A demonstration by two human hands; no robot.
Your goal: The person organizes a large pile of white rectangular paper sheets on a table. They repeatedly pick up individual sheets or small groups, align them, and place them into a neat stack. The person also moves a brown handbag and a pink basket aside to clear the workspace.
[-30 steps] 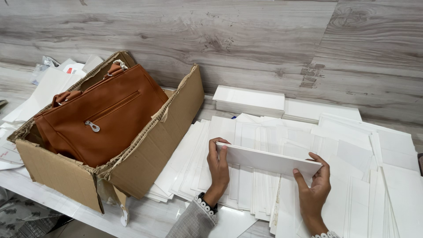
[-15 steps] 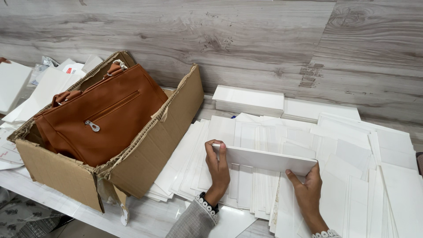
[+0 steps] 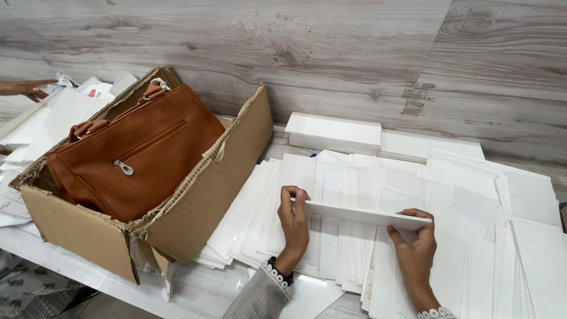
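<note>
The left hand (image 3: 293,221) is clamped on the left end of a white folded card piece (image 3: 361,214), thumb on the near face and fingers curled over the top edge. The right hand (image 3: 415,251) grips the right end the same way, fingers hooked over the upper corner. The piece is long and narrow, held on edge just above the table (image 3: 195,289), its long axis running left to right and dipping slightly toward the right, its broad face turned to the wearer.

Under and around both hands lie overlapping rows of flat white card sheets (image 3: 472,218), spreading across the right half of the table to its right edge. Behind them, along the far edge against the grey wood-grain wall (image 3: 331,53), sit two low stacks of closed white boxes (image 3: 334,131).

At the left, near the front edge, stands an open brown cardboard carton (image 3: 201,201) with torn flaps; a tan leather handbag (image 3: 133,156) with a front zip pocket lies in it. Beyond the carton, at the far left corner, another person's hand (image 3: 26,88) reaches over more white packets (image 3: 65,112).
</note>
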